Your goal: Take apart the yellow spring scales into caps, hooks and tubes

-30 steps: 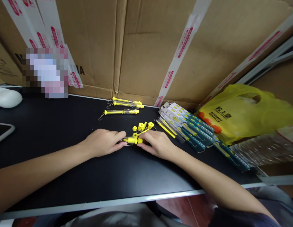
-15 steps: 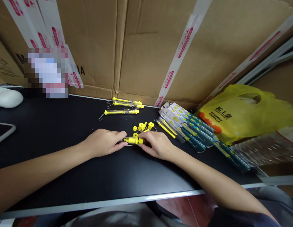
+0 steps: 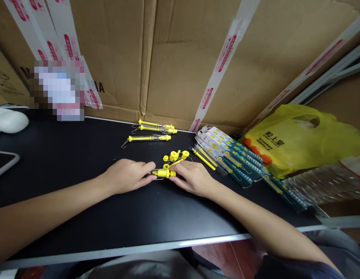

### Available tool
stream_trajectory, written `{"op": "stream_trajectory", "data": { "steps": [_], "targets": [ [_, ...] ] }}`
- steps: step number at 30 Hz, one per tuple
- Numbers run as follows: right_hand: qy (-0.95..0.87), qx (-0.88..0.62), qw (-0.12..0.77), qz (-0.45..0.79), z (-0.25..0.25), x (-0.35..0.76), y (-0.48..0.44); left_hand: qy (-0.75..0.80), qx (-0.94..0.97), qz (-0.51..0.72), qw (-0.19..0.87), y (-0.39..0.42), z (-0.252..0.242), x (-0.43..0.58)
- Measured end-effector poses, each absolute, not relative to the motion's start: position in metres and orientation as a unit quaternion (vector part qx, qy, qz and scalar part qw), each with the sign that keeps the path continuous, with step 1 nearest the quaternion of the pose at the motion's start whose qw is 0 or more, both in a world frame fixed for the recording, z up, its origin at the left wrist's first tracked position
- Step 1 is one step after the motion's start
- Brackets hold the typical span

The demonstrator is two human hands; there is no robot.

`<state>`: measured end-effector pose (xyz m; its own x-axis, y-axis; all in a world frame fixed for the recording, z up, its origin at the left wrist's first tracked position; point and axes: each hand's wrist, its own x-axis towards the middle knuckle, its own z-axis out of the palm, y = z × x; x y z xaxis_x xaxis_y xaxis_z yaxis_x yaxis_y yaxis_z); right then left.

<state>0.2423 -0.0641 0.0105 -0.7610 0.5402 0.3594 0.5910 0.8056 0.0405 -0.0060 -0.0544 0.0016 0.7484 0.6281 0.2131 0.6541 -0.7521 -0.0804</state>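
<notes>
A yellow and clear spring scale (image 3: 162, 173) lies level between my two hands, just above or on the black table. My left hand (image 3: 130, 175) is closed round its left part, thumb and fingertips pinching the tube. At the other end, my right hand (image 3: 193, 177) pinches the yellow end cap between thumb and fingers. Loose yellow caps (image 3: 173, 155) and small wire parts lie just beyond my right hand, partly hidden by it. Several assembled spring scales (image 3: 149, 138) with wire hooks rest farther back. To the right are yellow scale strips (image 3: 204, 157).
Printed spring scale boxes (image 3: 236, 155) are fanned out at the right, beside a yellow plastic bag (image 3: 307, 135) and stacked clear plastic (image 3: 328, 184). Cardboard (image 3: 174, 69) walls off the back of the black table (image 3: 116, 217). A phone-like device (image 3: 4, 162) lies at the left edge.
My right hand's thumb and fingers have closed slightly nearer together on the yellow end cap. My left hand and the other things stay where they were.
</notes>
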Motion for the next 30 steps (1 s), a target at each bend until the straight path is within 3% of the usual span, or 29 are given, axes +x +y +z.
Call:
{"op": "stream_trajectory", "data": {
  "steps": [30],
  "targets": [
    [-0.935,-0.298,0.178,-0.076,0.0077,0.2446,-0.0632,-0.340,-0.933,-0.095,0.072,-0.0541,0.0028,-0.0059]
  ]
}}
